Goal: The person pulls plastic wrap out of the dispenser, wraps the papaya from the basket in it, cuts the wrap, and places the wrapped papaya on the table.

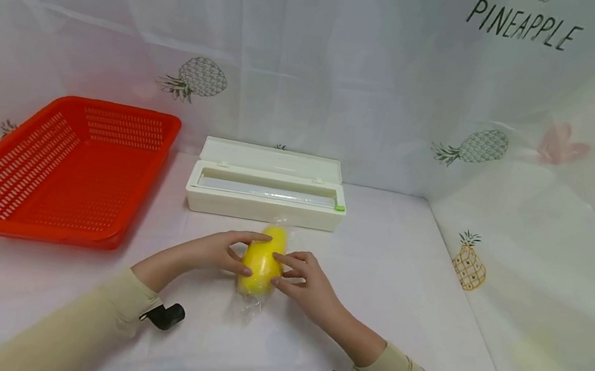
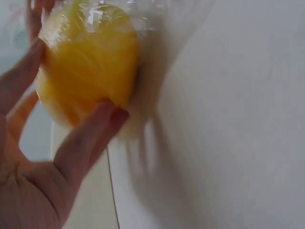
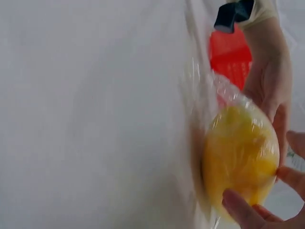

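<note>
A smooth yellow fruit [image 1: 262,268], narrower at its far end, lies wrapped in clear cling film [image 1: 247,310] on the white cloth. Its exact kind is hard to tell. Loose film sticks out beyond its near and far ends. My left hand [image 1: 212,251] holds the fruit's left side between thumb and fingers. From the right, my right hand [image 1: 313,286] pinches it with bent fingers and thumb. The left wrist view shows my left fingertips [image 2: 102,112] pressed on the wrapped fruit [image 2: 90,67]. In the right wrist view, the right thumb and fingers touch the shiny film.
Behind the fruit stands a white cling film box [image 1: 263,211], lid [image 1: 272,159] raised, with a roll [image 1: 267,191] inside and a green slider [image 1: 339,208] at its right end. A red plastic basket [image 1: 98,178] sits at the left. Pineapple-print cloth hangs behind and at the right.
</note>
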Available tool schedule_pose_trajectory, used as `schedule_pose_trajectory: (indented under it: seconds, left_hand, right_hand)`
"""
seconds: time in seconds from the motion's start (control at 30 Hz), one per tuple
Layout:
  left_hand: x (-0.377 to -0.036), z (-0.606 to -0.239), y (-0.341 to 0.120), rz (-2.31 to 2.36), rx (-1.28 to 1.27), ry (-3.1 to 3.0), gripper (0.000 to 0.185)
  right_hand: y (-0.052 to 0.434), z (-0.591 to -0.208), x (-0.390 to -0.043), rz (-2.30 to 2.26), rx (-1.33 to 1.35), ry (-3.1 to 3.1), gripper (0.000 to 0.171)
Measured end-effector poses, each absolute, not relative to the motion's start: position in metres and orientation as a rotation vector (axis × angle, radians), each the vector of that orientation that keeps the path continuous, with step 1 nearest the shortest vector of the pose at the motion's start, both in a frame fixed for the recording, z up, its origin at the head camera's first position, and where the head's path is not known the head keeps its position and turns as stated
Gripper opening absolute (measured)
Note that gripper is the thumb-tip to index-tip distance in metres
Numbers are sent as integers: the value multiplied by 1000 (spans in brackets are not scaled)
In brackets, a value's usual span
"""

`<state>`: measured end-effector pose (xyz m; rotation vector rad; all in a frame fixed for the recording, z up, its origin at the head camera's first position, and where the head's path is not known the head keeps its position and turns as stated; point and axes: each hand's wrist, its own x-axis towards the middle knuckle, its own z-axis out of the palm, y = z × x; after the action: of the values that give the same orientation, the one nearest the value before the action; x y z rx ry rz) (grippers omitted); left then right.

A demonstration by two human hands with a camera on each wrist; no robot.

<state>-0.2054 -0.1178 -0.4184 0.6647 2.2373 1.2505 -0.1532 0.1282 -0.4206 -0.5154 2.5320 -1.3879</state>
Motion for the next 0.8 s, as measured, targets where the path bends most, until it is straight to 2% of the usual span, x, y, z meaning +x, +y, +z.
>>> schedule_pose_trajectory:
  seconds: [0.17,0.4,0.57,0.8]
  left_hand:
    - [-186,-418,-117,1284,626,2241,75]
    - [-174,-420,-118,1269,504,2411,76]
    - [-171,-419,-120,1153,657,2613,68]
    - [-175,-414,-120,968,903,2641,62]
  right_hand:
    - [120,-419,-138,-1404,-547,2533,40]
    - [110,-426,-140,-1587,-505,2450,31]
    - [106,-414,-136,-1628,-491,2406,33]
    - [120,-428,-140,-1647,-532,2386,29]
